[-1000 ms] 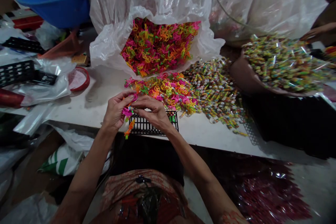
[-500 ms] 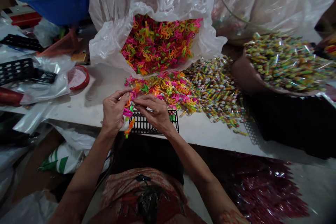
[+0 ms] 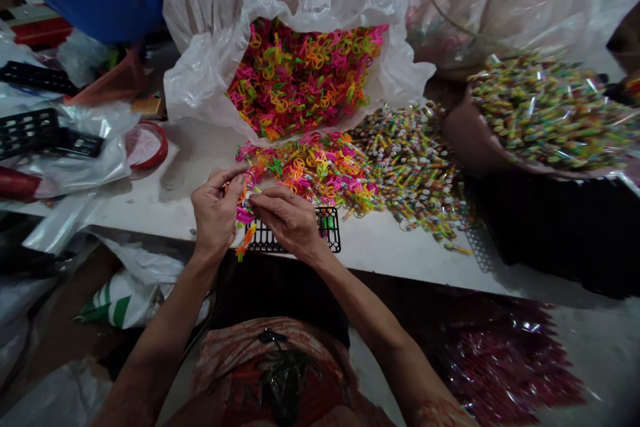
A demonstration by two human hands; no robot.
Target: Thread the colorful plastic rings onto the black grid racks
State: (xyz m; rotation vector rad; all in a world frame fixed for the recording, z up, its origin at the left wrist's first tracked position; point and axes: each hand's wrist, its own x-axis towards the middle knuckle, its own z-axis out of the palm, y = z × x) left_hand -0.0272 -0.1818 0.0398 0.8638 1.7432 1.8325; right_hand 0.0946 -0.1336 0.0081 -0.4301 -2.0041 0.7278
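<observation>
My left hand [image 3: 215, 213] is closed, with thumb and fingers pinching small bright plastic pieces. A pink piece [image 3: 244, 215] and an orange-yellow piece [image 3: 246, 240] show below its fingertips. Close beside it, my right hand [image 3: 290, 221] has its fingertips pressed together around something small and pale, too small to make out. Beneath both hands lies a black plastic grid tray [image 3: 336, 240] at the table's front edge, partly covered by the right hand. A green piece [image 3: 327, 220] sits in its right end. Just beyond the hands spreads a pile of pink, orange, yellow and green plastic pieces [image 3: 320, 167].
A white plastic bag [image 3: 200, 73] lies open behind, full of similar pieces. Small patterned tubes [image 3: 415, 167] are heaped to the right, beside a full basin [image 3: 475, 137] and black stack [image 3: 545, 227]. A red tape roll [image 3: 161, 150] and blue tub [image 3: 110, 7] are left.
My right hand has shifted slightly down and left, its fingertips lower beside the left hand. The left hand keeps its pinch. The whole view has moved a little.
</observation>
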